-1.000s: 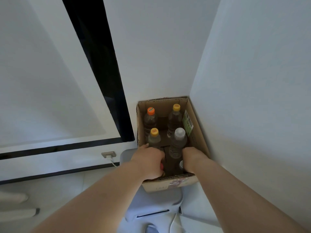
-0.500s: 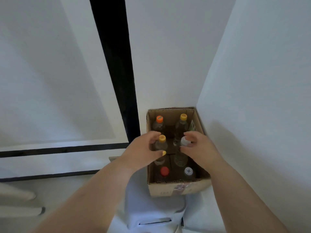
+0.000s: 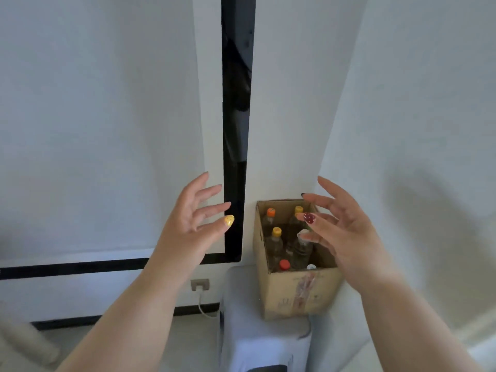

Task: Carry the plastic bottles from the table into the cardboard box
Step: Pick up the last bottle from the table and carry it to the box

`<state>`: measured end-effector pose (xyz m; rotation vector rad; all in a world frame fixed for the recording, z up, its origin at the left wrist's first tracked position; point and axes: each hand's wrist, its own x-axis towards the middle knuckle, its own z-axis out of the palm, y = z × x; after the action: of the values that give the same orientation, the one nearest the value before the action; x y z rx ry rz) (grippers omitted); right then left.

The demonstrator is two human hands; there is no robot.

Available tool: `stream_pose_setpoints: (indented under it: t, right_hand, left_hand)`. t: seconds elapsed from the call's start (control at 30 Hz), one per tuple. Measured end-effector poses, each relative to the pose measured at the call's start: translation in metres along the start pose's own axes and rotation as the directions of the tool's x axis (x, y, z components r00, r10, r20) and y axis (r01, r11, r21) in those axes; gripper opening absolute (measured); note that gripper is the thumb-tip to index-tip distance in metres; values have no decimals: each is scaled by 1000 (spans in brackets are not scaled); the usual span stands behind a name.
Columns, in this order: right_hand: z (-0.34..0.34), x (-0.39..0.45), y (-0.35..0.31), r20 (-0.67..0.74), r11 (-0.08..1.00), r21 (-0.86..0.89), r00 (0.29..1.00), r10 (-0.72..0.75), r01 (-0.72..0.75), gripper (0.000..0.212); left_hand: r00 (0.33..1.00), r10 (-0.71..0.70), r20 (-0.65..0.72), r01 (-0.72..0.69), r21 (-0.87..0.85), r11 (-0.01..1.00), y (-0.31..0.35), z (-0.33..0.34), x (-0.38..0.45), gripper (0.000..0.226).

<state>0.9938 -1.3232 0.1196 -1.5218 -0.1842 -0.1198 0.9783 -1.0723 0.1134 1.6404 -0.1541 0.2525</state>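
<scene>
Six bottles stand upright in the box, below the right hand's fingers and right of the left thumb. Both hands are raised, empty, with fingers spread wide: the left hand is well apart from the box, while the right hand overlaps its far right corner in view. The box sits on a white unit in the wall corner. A black strip runs between the hands. A socket with a cord lies below the left wrist.
</scene>
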Motion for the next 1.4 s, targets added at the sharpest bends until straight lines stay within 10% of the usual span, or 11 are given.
stream_pose_setpoints:
  t: [1.4]
  right_hand:
    - [373, -761, -262, 259, 967, 120, 933, -249, 225, 46]
  left_hand:
    - [953, 281, -113, -275, 61, 959, 300, -358, -782, 64]
